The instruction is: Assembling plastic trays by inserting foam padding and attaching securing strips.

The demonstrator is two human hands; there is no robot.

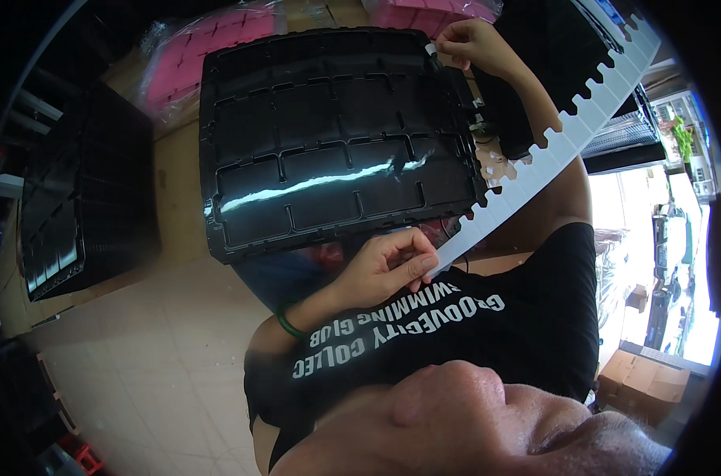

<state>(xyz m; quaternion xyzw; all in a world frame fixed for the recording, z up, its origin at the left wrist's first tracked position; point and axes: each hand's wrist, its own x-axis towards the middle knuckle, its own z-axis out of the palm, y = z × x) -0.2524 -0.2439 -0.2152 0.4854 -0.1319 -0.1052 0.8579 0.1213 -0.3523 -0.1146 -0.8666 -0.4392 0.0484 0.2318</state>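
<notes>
A black plastic tray (321,119) with moulded compartments lies in front of me, a bright reflection running across it. My left hand (396,266) is closed on the near end of a long white notched strip (567,147), close to the tray's near right corner. From there the strip slants up and away to the far right, passing over my right forearm. At the tray's far right corner, my right hand (475,46) has its fingers bent together beside a small white piece (431,50) on the edge. Whether the fingertips grip that piece is unclear.
A stack of black trays (99,190) stands at the left on a cardboard-coloured surface (174,170). Pink trays (210,55) in clear plastic lie behind, with another pink bundle (432,12) farther right. More black trays (626,143) stand at right; a cardboard box (642,385) sits low right.
</notes>
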